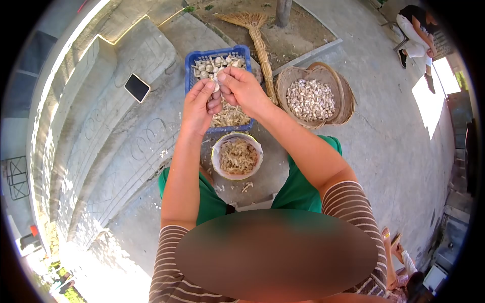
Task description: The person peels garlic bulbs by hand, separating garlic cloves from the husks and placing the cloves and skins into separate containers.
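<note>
Sitting pinched between the fingertips of the left hand and right hand, a pale garlic piece points roughly forward lengthwise, its ends hard to make out. Below both hands, 1 blue crate is partly hidden.

Crate ctr, bulbs at far end, scraps at near end. L hand & R hand above it. Bucket just nearer, w/ peelings in. Broom R of crate, btwn it & basket of cloves. Phone L.
</note>
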The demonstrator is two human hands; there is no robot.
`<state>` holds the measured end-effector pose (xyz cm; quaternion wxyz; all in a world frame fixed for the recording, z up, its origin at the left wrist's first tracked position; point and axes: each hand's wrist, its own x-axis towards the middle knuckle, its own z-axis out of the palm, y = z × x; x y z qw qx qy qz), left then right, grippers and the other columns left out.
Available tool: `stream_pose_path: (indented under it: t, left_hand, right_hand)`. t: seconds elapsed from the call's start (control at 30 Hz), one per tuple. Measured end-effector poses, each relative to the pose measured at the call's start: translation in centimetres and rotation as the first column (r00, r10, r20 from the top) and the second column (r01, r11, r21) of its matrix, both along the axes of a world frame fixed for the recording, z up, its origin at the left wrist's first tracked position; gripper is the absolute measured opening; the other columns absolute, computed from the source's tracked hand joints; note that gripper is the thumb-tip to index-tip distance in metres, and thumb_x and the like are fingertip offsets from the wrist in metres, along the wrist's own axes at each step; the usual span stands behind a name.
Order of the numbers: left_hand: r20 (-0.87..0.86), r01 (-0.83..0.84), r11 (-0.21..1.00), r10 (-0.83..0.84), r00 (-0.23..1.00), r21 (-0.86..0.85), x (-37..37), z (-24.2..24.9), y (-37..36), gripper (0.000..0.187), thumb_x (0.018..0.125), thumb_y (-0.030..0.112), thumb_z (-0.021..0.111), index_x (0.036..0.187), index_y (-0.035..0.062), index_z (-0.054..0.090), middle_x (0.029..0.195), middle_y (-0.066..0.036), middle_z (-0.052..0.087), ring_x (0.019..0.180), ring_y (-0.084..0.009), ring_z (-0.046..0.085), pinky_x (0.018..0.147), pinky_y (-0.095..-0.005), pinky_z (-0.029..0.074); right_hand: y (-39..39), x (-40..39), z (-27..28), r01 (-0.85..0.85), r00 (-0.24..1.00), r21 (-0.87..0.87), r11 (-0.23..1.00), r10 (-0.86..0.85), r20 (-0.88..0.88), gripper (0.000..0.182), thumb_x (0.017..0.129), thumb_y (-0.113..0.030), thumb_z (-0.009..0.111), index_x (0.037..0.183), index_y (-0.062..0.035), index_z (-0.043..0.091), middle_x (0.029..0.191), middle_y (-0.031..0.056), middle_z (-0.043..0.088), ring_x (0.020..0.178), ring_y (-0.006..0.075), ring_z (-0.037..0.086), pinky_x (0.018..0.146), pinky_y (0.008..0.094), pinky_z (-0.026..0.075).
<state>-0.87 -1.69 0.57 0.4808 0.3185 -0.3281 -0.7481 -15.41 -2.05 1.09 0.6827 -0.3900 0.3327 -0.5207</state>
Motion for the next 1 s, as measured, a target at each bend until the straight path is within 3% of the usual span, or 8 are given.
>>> stream_pose_path:
  t: [0.2,0.27,0.4,0.47,0.57,0.7,0.93,1.0]
  left_hand:
    - [-0.062,-0.011,1.0,0.011,0.998,-0.003,0.0,0.2,0.0,0.013,0.092,0.018,0.053,0.095,0.0056,0.054,0.072,0.0,0.047,0.056,-0.006,0.036,0.046,-0.0187,0.029]
    - [-0.059,-0.028,1.0,0.028,0.998,-0.001,0.0,0.5,0.1,0.012,0.092,0.018,0.054,0.093,0.0054,0.054,0.072,0.0,0.048,0.056,-0.0061,0.036,0.046,-0.0189,0.029]
    - [-0.049,-0.112,0.994,0.112,0.993,0.005,0.3,-0.6,-0.4,0.011,0.09,0.015,0.057,0.087,0.005,0.055,0.07,-0.001,0.049,0.056,-0.0061,0.037,0.046,-0.0192,0.03]
    - [-0.062,-0.115,0.993,0.113,0.992,-0.016,0.4,-0.9,-0.3,0.011,0.09,0.014,0.058,0.085,0.0053,0.055,0.069,-0.001,0.049,0.055,-0.0059,0.037,0.046,-0.0191,0.03]
    - [-0.061,-0.116,0.992,0.113,0.992,-0.048,0.2,-1.4,-0.3,0.012,0.089,0.013,0.058,0.081,0.0058,0.054,0.067,-0.001,0.049,0.053,-0.0056,0.036,0.044,-0.0189,0.029]
    - [-0.056,-0.144,0.989,0.143,0.988,-0.026,-0.3,-2.0,-0.3,0.014,0.091,0.015,0.055,0.08,0.0078,0.053,0.065,0.002,0.048,0.049,-0.0046,0.036,0.043,-0.018,0.028]
    - [-0.044,-0.15,0.989,0.15,0.988,0.012,-0.4,-2.3,-0.3,0.017,0.092,0.019,0.054,0.079,0.0088,0.05,0.064,0.002,0.043,0.052,-0.006,0.033,0.044,-0.0199,0.028]
    - [-0.151,-0.139,0.986,0.151,0.977,0.09,-0.2,-2.3,-0.4,0.019,0.095,0.023,0.048,0.083,0.0079,0.05,0.064,0.002,0.041,0.052,-0.0067,0.033,0.046,-0.0209,0.028]
  right_hand:
    - [-0.5,0.0,-0.9,0.034,0.998,0.061,0.998,-0.037,0.041,0.013,0.093,-0.017,0.051,0.093,-0.0047,0.055,0.062,-0.0036,0.042,0.048,0.0043,0.035,0.041,0.0202,0.026]
    - [-1.1,-0.3,-2.0,0.128,0.86,-0.344,0.93,-0.277,-0.43,0.017,0.093,-0.018,0.052,0.102,-0.0043,0.057,0.06,-0.0041,0.043,0.05,0.004,0.036,0.043,0.0197,0.027]
    - [-0.9,-0.4,-1.1,0.127,0.807,-0.399,0.908,-0.328,-0.492,0.023,0.093,-0.02,0.054,0.109,-0.0047,0.057,0.06,-0.0042,0.044,0.052,0.0033,0.038,0.044,0.0194,0.028]
    - [-0.5,-0.3,-0.5,0.021,0.971,-0.232,0.973,-0.076,-0.228,0.021,0.092,-0.02,0.056,0.105,-0.0044,0.057,0.061,-0.0036,0.046,0.052,0.0031,0.038,0.044,0.0199,0.028]
    - [0.3,0.3,-0.7,-0.022,0.935,-0.272,0.962,-0.077,-0.345,0.018,0.091,-0.019,0.058,0.102,-0.0042,0.056,0.061,-0.004,0.045,0.051,0.0031,0.037,0.043,0.0203,0.028]
    - [0.5,0.5,-0.5,-0.031,0.963,-0.181,0.983,-0.019,-0.27,0.016,0.09,-0.018,0.059,0.097,-0.0037,0.054,0.06,-0.0033,0.045,0.049,0.0036,0.036,0.042,0.0207,0.027]
    - [0.2,-0.1,-0.9,-0.022,0.996,0.037,0.999,0.019,0.086,0.011,0.092,-0.014,0.049,0.093,-0.0039,0.053,0.07,0.0003,0.049,0.051,0.0049,0.039,0.042,0.0196,0.027]
    - [0.1,-0.3,-0.8,-0.007,0.984,0.114,0.993,-0.013,0.179,0.011,0.092,-0.013,0.048,0.091,-0.0038,0.053,0.074,0.001,0.05,0.053,0.0053,0.04,0.042,0.019,0.026]
